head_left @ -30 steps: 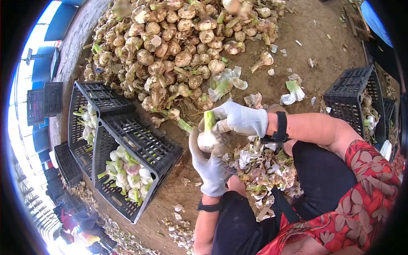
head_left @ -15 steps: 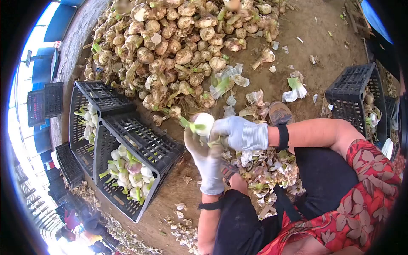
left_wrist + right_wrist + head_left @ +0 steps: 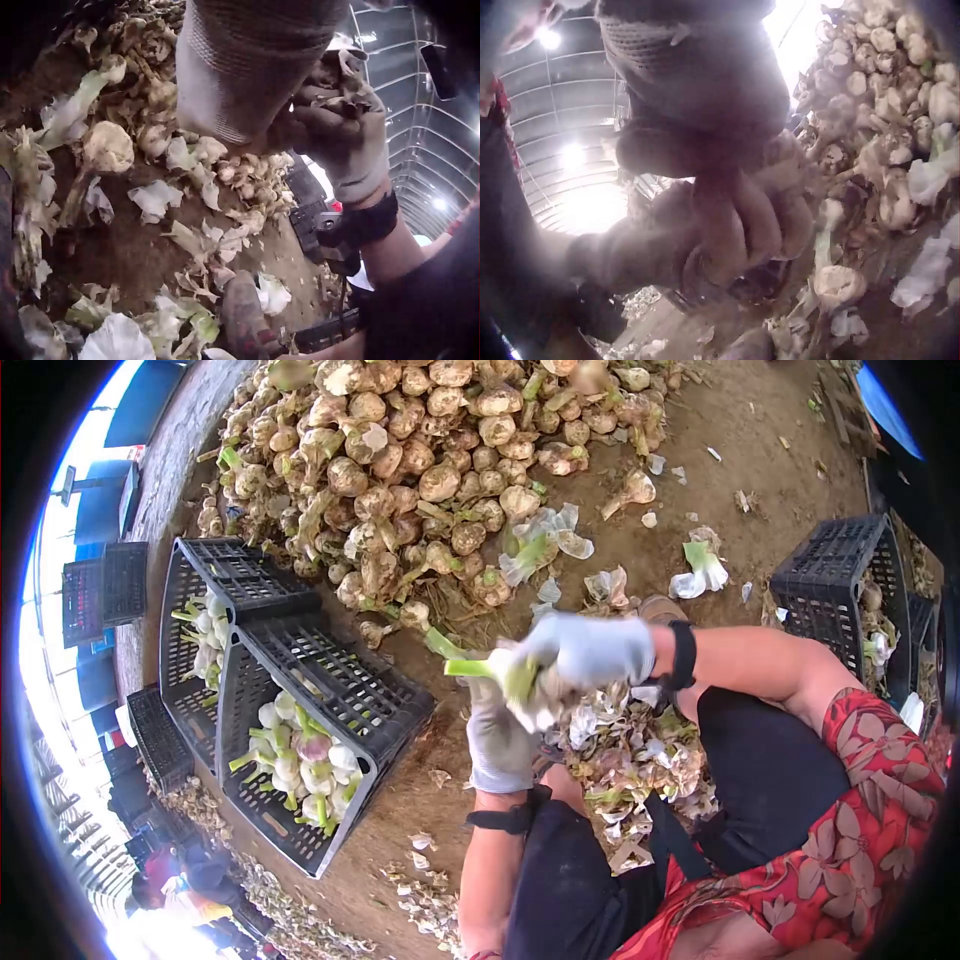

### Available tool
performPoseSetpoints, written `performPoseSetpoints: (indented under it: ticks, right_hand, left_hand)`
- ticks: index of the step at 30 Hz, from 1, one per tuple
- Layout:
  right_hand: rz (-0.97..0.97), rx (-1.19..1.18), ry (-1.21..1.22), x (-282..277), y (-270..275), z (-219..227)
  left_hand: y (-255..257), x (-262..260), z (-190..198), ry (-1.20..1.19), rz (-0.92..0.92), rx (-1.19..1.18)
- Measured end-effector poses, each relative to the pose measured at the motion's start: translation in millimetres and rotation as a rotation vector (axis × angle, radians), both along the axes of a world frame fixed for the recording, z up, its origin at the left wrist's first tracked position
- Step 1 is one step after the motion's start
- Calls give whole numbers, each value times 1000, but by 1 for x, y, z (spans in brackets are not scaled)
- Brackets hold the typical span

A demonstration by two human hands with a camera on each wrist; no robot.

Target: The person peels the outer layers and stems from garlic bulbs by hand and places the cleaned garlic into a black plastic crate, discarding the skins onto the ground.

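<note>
A garlic bulb with a cut green stem (image 3: 468,668) is between my two gloved hands, its stem pointing left. My left hand (image 3: 497,740) grips the bulb from below. Loose, papery skin (image 3: 545,700) hangs off the bulb's right side, where my right hand (image 3: 592,648) pinches it, blurred by motion. In the right wrist view the fingers (image 3: 754,225) of my right hand are curled in. My left glove (image 3: 247,67) fills the top of the left wrist view and hides most of the bulb.
Unpeeled garlic lies in a large heap (image 3: 400,480) ahead. To the left, a black crate (image 3: 335,670) on its side holds peeled bulbs (image 3: 305,760). Another crate (image 3: 825,585) stands at the right. Stripped skins (image 3: 650,755) cover the ground between my legs.
The bulb has turned from stem up to stem pointing left, showing a white side midway. My right hand has drawn rightward, pulling skin from it.
</note>
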State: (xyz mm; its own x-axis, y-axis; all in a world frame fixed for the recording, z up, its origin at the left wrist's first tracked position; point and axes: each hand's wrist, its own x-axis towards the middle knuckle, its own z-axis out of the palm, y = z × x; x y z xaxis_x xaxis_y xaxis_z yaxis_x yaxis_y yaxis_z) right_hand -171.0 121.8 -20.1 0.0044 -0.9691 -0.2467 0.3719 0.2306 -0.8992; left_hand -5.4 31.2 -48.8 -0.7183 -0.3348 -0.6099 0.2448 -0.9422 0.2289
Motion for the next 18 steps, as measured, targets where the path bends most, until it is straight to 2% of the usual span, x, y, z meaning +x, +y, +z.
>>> performPoseSetpoints:
  ticks: [1, 2, 3, 4, 6, 9, 12, 14, 15, 18]
  right_hand:
    - [-93, 99, -83, -12, 4, 4]
    - [-215, 16, -69, -23, 7, -18]
    - [-336, 62, -169, -35, 13, -11]
    - [-286, 116, -84, -51, 20, -17]
    - [-41, 188, 1045, -68, 23, -31]
    - [-140, 128, 1244, -45, 27, -35]
    - [-205, 151, 418, -23, 6, -14]
    - [-137, 163, 217, -14, -6, -7]
    - [-185, 53, 260, -9, -14, -5]
    - [-138, 330, 9, -12, -17, 16]
  left_hand:
    - [-3, 2, 0, 87, 27, 13]
    - [-7, 6, -1, 173, 53, 25]
    - [-16, 11, -8, 282, -19, 17]
    - [-19, 12, -2, 191, -20, -56]
    - [-21, 15, 13, 6, -22, -194]
    - [-21, 11, 14, 29, -14, -241]
    - [-15, 8, 22, -5, -93, -411]
    - [-12, 6, 27, -26, -145, -519]
    - [-10, 4, 29, -34, -162, -558]
    - [-5, 1, 35, -67, -159, -600]
